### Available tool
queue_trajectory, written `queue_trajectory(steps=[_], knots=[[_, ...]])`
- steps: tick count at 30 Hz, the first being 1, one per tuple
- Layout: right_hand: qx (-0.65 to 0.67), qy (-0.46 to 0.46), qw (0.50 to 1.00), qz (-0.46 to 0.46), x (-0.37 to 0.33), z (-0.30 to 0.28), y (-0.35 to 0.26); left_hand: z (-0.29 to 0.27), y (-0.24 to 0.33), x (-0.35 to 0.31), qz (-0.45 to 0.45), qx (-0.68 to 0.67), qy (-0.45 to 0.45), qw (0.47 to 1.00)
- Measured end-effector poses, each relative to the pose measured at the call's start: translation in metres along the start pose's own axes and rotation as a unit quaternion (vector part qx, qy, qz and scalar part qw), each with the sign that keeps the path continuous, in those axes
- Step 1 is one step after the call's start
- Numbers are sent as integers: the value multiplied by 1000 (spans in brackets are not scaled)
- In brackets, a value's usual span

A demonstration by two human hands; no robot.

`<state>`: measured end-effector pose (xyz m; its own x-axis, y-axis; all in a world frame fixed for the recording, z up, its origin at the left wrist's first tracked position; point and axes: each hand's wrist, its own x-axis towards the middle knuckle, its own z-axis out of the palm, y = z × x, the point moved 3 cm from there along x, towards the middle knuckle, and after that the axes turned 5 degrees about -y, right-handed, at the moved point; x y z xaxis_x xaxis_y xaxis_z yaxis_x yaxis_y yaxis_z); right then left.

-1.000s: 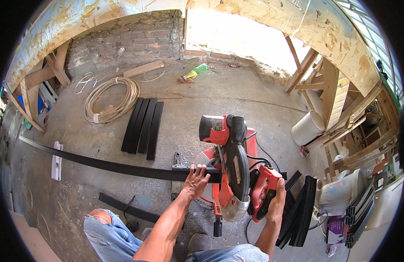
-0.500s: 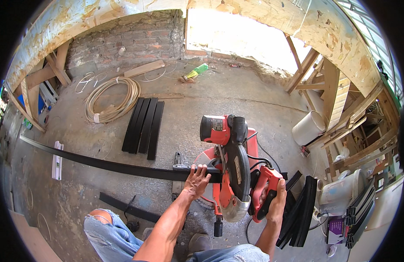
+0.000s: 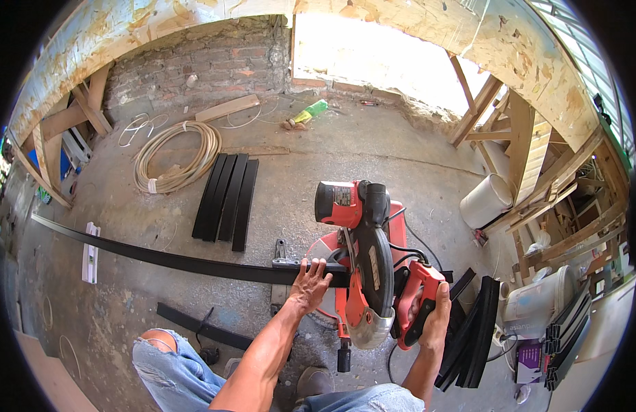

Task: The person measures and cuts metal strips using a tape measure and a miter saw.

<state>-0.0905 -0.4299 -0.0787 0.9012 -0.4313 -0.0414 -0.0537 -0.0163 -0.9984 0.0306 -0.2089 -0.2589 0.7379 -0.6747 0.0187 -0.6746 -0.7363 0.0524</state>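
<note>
A red and black miter saw (image 3: 376, 268) stands on the floor in front of me. Its motor head is over the base, and the lower blade edge is hidden by the guard. My right hand (image 3: 437, 312) is wrapped round the saw's red handle (image 3: 415, 296). A long black metal profile (image 3: 194, 264) runs from the far left into the saw, its left part resting on a white level-like bar (image 3: 91, 254). My left hand (image 3: 309, 285) holds the profile near the blade, fingers laid over it against the fence.
Several cut black profiles (image 3: 224, 199) lie beyond the saw, near a coiled hose (image 3: 143, 161). More black pieces (image 3: 477, 336) lie at the right, by a white bucket (image 3: 538, 302). Another black strip (image 3: 201, 328) is near my knee. A white bucket (image 3: 485, 201) stands farther back.
</note>
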Motion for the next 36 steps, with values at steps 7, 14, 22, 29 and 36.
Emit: queue_trajectory(steps=[7, 14, 22, 29, 36], knots=[[14, 2, 1000, 9, -1, 0, 1, -2, 0, -1, -1, -19, 8, 1000], [23, -8, 1000, 4, -2, 1, -1, 0, 0, 0, -2, -10, -3, 1000], [23, 18, 1000, 8, -2, 3, 1, 2, -1, 0, -1, -9, 9, 1000], [6, 5, 1000, 1, -2, -1, 5, 3, 0, 0, 0, -7, 22, 1000], [9, -4, 1000, -2, -4, -1, 6, 5, -1, 0, -1, -7, 25, 1000]])
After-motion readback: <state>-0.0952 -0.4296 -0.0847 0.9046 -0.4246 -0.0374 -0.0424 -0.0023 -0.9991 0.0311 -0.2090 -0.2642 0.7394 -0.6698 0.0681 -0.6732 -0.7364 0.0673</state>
